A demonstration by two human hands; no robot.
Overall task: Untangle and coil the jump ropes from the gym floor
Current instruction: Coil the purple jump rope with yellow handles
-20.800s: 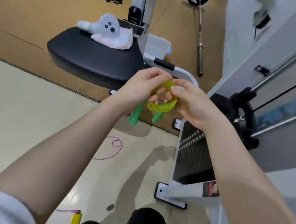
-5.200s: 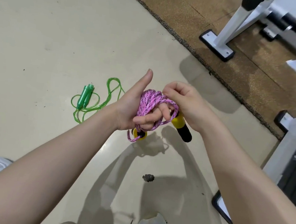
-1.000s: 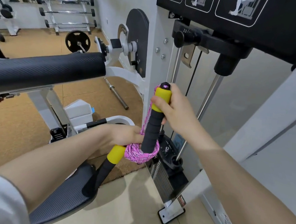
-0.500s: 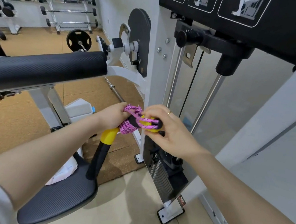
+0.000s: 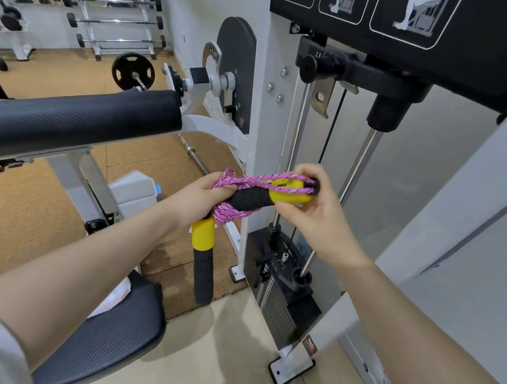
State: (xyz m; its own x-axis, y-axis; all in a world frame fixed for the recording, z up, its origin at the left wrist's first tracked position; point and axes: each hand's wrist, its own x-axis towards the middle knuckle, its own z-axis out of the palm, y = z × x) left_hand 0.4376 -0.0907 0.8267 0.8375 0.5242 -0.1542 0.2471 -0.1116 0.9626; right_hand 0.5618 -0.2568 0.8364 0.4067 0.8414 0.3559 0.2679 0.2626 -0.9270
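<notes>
Fingers point(image 5: 215, 187) of the left hand point(image 5: 196, 200) curled tight round the pink rope point(image 5: 231, 216), gripping the coiled bundle. Right hand point(image 5: 315, 217): fingers and thumb pinch the yellow end of one handle point(image 5: 277, 194), where a few rope strands loop over it. That handle lies roughly level between the two hands, black grip toward the left hand, yellow end toward the right. Strands run taut from the left hand across to the yellow end. Second handle point(image 5: 202, 261) hangs straight down below the left hand, yellow part up, black grip down, touching nothing.

Rope held in the air, chest height, in front of a white weight machine point(image 5: 267, 124). Weight stack point(image 5: 277, 307) directly below the right hand, with chrome guide rods rising behind it. Black roller pad point(image 5: 72, 119) to the left, black seat point(image 5: 105, 342) lower left under the left forearm. White container point(image 5: 135, 192) on the brown mat beyond the seat. A barbell point(image 5: 195, 157) lies on the mat, with a plate point(image 5: 133, 71) and racks farther back. Pale floor point(image 5: 218, 366) under the machine foot.
</notes>
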